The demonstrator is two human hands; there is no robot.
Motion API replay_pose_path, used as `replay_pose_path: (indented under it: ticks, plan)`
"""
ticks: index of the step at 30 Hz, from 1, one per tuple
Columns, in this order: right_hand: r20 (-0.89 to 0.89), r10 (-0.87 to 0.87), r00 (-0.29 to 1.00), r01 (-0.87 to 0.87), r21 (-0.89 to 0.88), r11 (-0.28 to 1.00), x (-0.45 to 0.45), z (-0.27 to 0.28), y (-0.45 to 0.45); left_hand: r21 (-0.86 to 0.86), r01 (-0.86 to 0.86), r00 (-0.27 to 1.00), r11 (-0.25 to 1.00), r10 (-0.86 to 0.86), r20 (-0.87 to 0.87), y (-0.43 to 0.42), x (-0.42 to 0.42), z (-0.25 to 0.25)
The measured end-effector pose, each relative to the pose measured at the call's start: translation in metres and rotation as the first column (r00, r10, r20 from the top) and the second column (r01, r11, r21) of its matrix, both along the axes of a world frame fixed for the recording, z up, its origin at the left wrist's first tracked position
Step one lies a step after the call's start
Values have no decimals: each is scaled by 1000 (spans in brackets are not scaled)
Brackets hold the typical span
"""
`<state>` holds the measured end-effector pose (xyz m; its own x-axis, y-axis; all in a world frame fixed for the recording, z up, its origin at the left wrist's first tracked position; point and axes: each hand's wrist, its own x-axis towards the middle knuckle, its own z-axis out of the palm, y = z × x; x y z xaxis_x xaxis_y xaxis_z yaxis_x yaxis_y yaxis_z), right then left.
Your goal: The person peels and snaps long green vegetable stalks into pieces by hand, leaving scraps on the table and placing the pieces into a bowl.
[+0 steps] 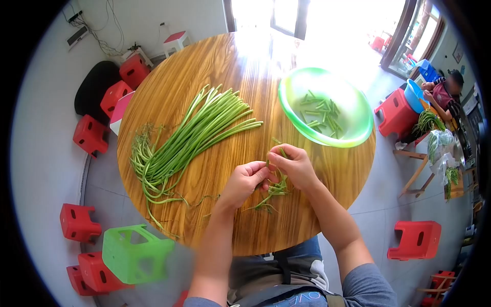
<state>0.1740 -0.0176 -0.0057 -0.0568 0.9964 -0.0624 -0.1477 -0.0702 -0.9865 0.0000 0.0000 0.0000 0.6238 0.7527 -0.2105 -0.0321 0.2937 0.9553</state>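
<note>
My left hand [249, 180] and my right hand [295, 165] are close together above the near part of the round wooden table [230, 225]. Both are closed in a pinch on a short green garlic scape [283, 152], partly hidden by the fingers. Under them lies a small heap of green trimmings [277, 190]. To the left is a large bundle of long garlic scapes [197, 135], their thin curled ends towards the table's left edge. Beyond my right hand stands a green-rimmed plastic basin [355, 105] with several short cut pieces [325, 110] in it.
A green stool [135, 256] stands near the table's front left, with red stools [79, 222] along the left wall. Another red stool [415, 240] is at the right. Farther right, a person [445, 97] sits by a blue basin [415, 95] and leafy greens [429, 122]. Bright doors stand behind.
</note>
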Motion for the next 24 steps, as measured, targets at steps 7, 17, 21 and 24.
replay_pose_path:
  ticks: [7,17,21,24]
  plan:
    - [227,-273,935,191,326,926,-3,-11,3,11,-13,1000,1000,13,-11,-2,5,-8]
    - [448,-540,712,-5,772,635,-12,-9,-4,-356,-32,937,934,153,316,0,12,-23]
    - [446,-208,870,-87,555,827,-16,4,-10,-315,-421,828,851,502,250,15,7,-32]
    - [358,31,933,-152,315,937,-4,2,-9,-350,-512,744,785,608,276,18,-5,-16]
